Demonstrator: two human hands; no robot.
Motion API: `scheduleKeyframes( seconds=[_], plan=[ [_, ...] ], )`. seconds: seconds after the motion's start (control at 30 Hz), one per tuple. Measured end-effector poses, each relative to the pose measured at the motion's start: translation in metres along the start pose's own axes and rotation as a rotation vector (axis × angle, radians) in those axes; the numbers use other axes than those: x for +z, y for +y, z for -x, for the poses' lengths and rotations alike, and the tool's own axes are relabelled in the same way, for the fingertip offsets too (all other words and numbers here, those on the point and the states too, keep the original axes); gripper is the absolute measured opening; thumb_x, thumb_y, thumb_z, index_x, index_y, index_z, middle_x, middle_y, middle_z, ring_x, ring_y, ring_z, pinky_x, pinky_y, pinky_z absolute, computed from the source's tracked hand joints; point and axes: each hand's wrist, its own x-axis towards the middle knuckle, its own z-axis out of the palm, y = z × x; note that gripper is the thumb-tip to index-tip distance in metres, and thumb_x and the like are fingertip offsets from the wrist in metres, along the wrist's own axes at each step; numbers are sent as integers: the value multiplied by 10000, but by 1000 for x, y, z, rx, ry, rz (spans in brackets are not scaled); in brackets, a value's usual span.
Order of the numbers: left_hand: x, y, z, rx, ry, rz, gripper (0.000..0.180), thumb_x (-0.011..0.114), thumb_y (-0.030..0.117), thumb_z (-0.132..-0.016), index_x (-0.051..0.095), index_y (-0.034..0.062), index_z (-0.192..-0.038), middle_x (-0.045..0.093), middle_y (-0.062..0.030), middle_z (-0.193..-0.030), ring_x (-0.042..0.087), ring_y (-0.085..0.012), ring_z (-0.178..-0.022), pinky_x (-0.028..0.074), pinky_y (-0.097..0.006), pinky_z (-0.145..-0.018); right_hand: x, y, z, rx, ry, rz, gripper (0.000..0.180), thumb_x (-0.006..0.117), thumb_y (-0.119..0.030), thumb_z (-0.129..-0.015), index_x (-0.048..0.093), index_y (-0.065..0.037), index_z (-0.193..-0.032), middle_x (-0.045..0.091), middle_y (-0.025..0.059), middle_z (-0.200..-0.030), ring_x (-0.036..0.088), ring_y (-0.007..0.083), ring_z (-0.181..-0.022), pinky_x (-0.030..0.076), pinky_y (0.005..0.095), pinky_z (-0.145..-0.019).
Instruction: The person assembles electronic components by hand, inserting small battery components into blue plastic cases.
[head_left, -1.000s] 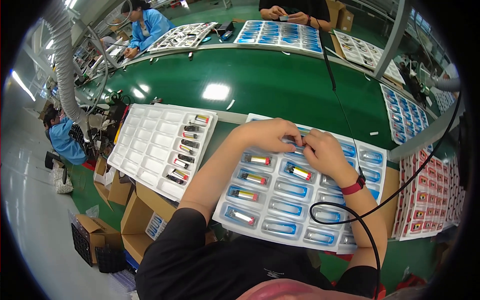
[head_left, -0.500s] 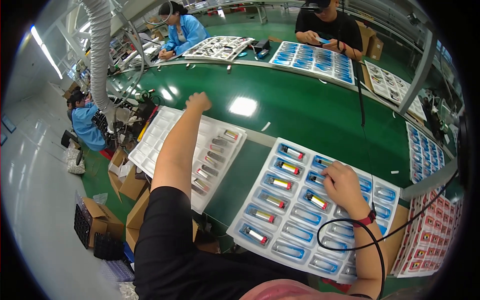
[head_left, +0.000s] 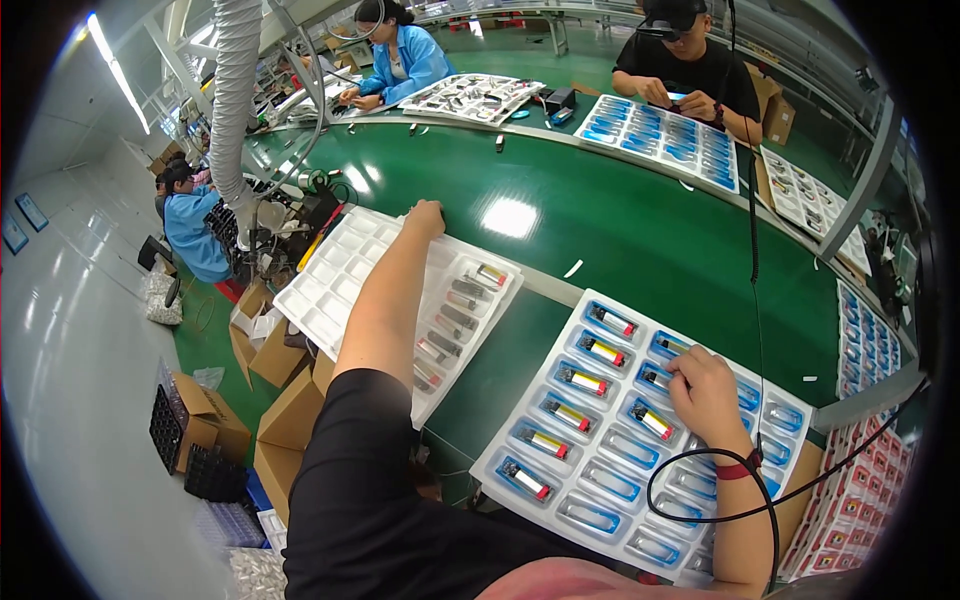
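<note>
My left hand (head_left: 427, 217) reaches to the far edge of a white compartment tray (head_left: 345, 262). Its fingers are curled, and whatever they hold is hidden. Slim dark and silvery cylinders (head_left: 456, 318) lie in that tray's right-hand compartments, one with a yellow and red wrap. My right hand (head_left: 703, 392) rests over a second white tray (head_left: 510, 440), its fingertips bent together at a blue-lined slot in the second column; I cannot make out what is between them. Battery-like cylinders (head_left: 569, 413) with yellow, white and red wraps fill the left column. Blue clear shells (head_left: 612, 482) sit in other slots.
A black cable (head_left: 700, 520) loops over my right forearm. Stacked trays with red pieces (head_left: 850, 500) stand at the right. Across the green table (head_left: 420, 165), two people sit by more trays (head_left: 665, 130). A ribbed hose (head_left: 237, 100) hangs at the left above cardboard boxes (head_left: 290, 430).
The whole view has shifted, so the trays appear farther right and slightly lower. My left hand has turned, its fingers now pointing down at the tray's far edge. My right hand stays over its tray.
</note>
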Motion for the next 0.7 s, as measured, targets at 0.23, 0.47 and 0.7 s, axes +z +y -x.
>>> scheduleKeyframes(
  seconds=[0.23, 0.47, 0.7],
  plan=[
    [-25, 66, 30, 170, 232, 18, 158, 634, 38, -868, 715, 32, -1004, 682, -142, -1096, 668, -367, -1055, 544, -446, -927, -1, -1, 9, 17, -10, 4, 100, 616, -50, -777, 693, -43, -841, 620, 128, -789, 597, 350, -697, 485, 450, -647],
    [-111, 242, 117, 697, -252, 1192, 270, 707, 83, -933, 682, -29, -1177, 724, -109, -1118, 700, -155, -951, 565, -301, -859, -14, 6, 10, 178, 130, -217, 77, 627, -27, -901, 686, 7, -938, 616, 114, -777, 612, 200, -649, 472, 314, -586],
    [-163, 319, 273, 1112, -605, 1404, 399, 609, -37, -962, 558, -10, -1356, 661, -112, -1265, 617, -161, -1161, 509, -316, -1005, -58, -35, -22, 327, 296, -984, 365, 625, -86, -993, 578, 1, -1344, 675, 86, -1178, 657, 115, -1006, 549, 275, -832]
  ],
)
